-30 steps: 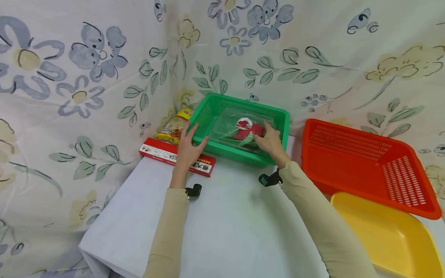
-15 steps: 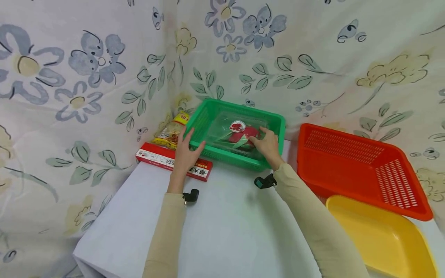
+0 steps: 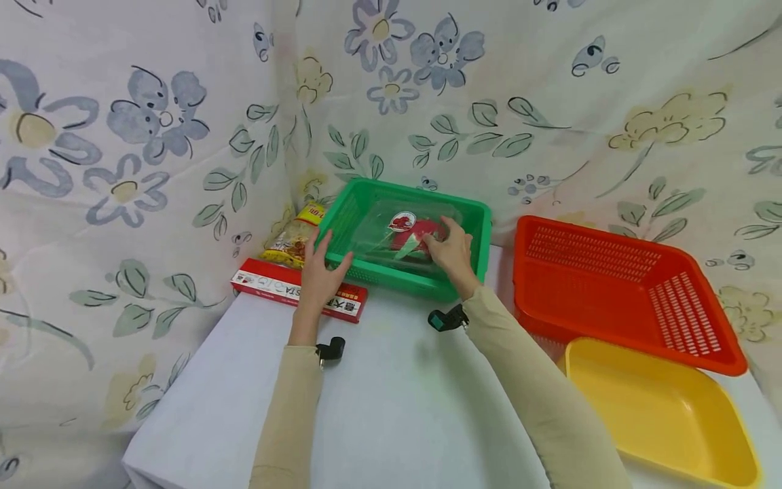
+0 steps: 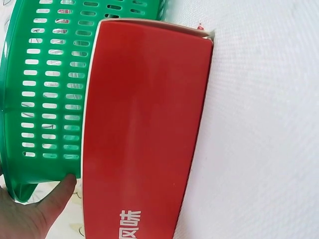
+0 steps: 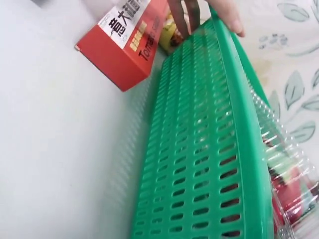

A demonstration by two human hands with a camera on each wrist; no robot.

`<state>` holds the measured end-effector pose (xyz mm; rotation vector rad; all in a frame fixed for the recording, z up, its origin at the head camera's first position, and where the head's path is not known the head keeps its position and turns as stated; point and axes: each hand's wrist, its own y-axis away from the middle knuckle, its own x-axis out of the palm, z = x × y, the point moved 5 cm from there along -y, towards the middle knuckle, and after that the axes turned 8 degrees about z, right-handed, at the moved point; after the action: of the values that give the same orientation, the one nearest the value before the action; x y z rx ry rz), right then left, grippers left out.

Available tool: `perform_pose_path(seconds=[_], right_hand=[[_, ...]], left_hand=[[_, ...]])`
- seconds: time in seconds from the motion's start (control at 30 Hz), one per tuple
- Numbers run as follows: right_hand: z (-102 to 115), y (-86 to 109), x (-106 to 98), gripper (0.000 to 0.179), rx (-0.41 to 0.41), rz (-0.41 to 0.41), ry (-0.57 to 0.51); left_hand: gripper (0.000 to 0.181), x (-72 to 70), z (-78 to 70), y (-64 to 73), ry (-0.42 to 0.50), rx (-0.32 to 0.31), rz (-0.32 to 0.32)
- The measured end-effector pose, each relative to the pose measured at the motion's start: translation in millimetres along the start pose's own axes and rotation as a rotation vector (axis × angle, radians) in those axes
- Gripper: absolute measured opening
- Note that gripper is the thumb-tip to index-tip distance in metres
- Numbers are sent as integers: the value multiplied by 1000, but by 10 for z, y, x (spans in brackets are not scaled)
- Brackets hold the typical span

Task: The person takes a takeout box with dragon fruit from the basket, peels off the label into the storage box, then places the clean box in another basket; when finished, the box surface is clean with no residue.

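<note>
A green basket point(image 3: 391, 277) stands near the wall, with a clear plastic box point(image 3: 373, 234) in it. A round red-and-white label and something red and green show through the plastic. My right hand point(image 3: 454, 257) grips the box's right end with bent fingers; this hand is out of its own wrist view. At the basket's front left corner my left hand point(image 3: 319, 278) rests with spread fingers; its thumb point(image 4: 62, 194) touches the green wall below the rim. A red box with printed lettering point(image 4: 142, 114) lies under this hand, against the basket's front.
Beside the basket, a yellow-labelled plastic bag point(image 3: 293, 239) leans at the left wall. A red perforated basket point(image 3: 586, 299) stands on the right, with a yellow tray point(image 3: 654, 401) in front. White cloth point(image 3: 366, 414) covers the table; floral cloth hangs behind.
The head view has shifted slightly, moving the scene a little left and down. Both hands keep about the same places on the basket and the clear plastic box.
</note>
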<state>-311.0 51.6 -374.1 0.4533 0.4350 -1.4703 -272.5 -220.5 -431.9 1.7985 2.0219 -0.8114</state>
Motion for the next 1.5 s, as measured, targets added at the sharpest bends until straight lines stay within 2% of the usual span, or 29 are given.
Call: perform_pose_path(seconds=[0.13,0.4,0.53,0.97,1.3,1.5], right_hand=[[17,13,3,53,-30,-18,-9],[-98,54,6,42,-48,-53,-203],[-91,105,-45,40,-77,-65,-239],[-42,341,-403,39,-61,-149,-370],[-124,614,-739,44,-36,-135,-639],[-144,798,-975,45,-23,-127,-623]], left_hand=[[73,18,1,-3,7,8,2],[73,9,35,-9,7,11,-10],[74,9,31,-6,0,12,-5],[75,19,26,4,9,27,-2],[73,18,55,48,-9,17,10],[72,17,6,4,-3,36,4]])
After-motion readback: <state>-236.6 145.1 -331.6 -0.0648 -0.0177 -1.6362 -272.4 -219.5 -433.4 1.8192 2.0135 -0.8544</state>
